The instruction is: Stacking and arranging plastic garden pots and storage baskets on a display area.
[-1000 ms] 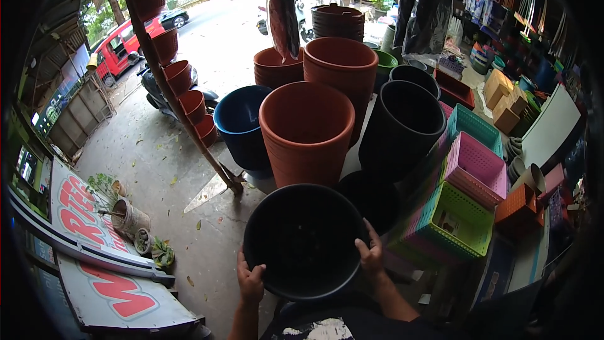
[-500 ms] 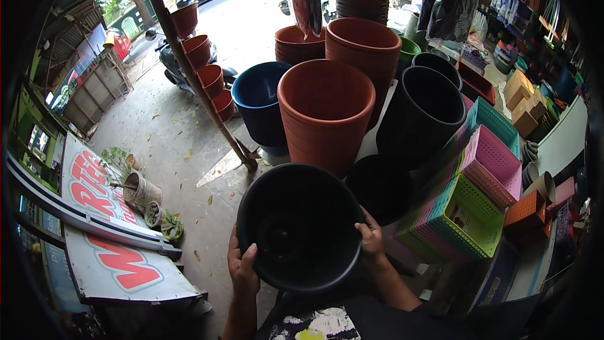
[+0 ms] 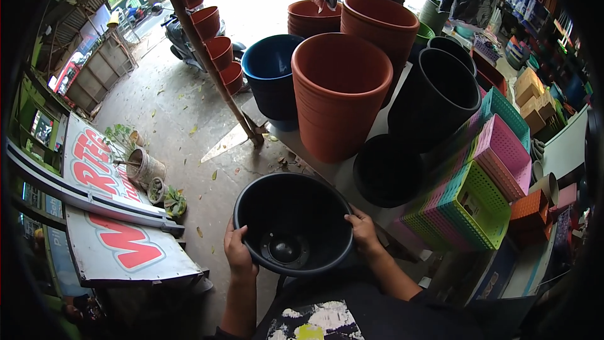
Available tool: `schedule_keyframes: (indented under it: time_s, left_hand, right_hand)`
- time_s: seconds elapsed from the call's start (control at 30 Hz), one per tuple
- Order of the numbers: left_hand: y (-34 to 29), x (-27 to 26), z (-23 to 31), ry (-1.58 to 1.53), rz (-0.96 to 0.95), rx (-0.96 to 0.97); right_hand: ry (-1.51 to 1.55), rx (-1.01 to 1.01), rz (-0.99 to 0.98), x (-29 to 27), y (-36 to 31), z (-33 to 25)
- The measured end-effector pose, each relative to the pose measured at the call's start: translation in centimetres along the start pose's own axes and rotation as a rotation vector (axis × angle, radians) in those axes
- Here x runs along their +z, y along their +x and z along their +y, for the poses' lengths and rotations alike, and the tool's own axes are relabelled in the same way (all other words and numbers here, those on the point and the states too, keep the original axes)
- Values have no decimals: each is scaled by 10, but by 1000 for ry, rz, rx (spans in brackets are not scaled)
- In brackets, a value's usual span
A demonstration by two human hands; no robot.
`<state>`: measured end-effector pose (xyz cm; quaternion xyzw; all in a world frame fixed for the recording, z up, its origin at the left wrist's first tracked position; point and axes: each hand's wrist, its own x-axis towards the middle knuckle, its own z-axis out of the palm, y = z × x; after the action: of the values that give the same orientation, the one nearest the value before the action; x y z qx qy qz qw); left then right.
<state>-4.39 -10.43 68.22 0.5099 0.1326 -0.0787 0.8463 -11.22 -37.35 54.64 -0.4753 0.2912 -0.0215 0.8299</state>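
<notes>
Between my hands I hold a round black plastic plant pot (image 3: 292, 226) by its rim, in front of my body. Its mouth tilts up toward me, so the inside shows, with a raised round bump and small holes in the base. My left hand (image 3: 239, 253) is closed on the left rim, thumb over the edge. Opposite it, my right hand (image 3: 365, 234) grips the right rim with the thumb on top. The outer fingers are partly hidden behind the pot. Just beyond stands another black pot (image 3: 388, 173), apart from the one I hold.
Large terracotta-coloured pots (image 3: 340, 97), a blue pot (image 3: 272, 82) and a tall black pot (image 3: 434, 101) stand ahead. Stacked plastic baskets (image 3: 481, 204) are at right. A slanted pole (image 3: 211, 66) carries small hanging pots. A signboard (image 3: 126, 249) lies left, near potted plants (image 3: 143, 169).
The held pot has tipped, showing more of its base, and sits slightly lower. The view has shifted, so the pots ahead appear higher and further right. Both hands keep their hold.
</notes>
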Motion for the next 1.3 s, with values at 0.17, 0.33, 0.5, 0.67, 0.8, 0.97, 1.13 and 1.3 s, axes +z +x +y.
schedule_keyframes:
  time_s: [0.17,0.33,0.5,0.67,0.8,0.97,1.13,1.3]
  left_hand:
    - [-1,-13,3,21,39,-8]
    - [4,-33,1,11,45,-35]
    - [11,-56,-7,-45,28,-91]
    - [17,-78,-21,-13,4,-136]
    - [16,-78,-25,48,0,-99]
    - [18,-73,-16,49,-23,-53]
    - [20,-72,-13,896,98,715]
    - [-23,-38,26,1512,-787,638]
  right_hand:
    - [33,68,-13,16,-10,-2]
    - [63,75,-63,28,-15,-8]
    - [10,50,-94,39,-24,-30]
    - [-83,-127,-57,55,-34,-53]
    - [-90,-160,-4,74,-48,-67]
    - [-154,-328,-33,75,-47,-57]
    - [-27,-359,-82,84,-45,-46]
    - [39,-361,-94,87,-37,-22]
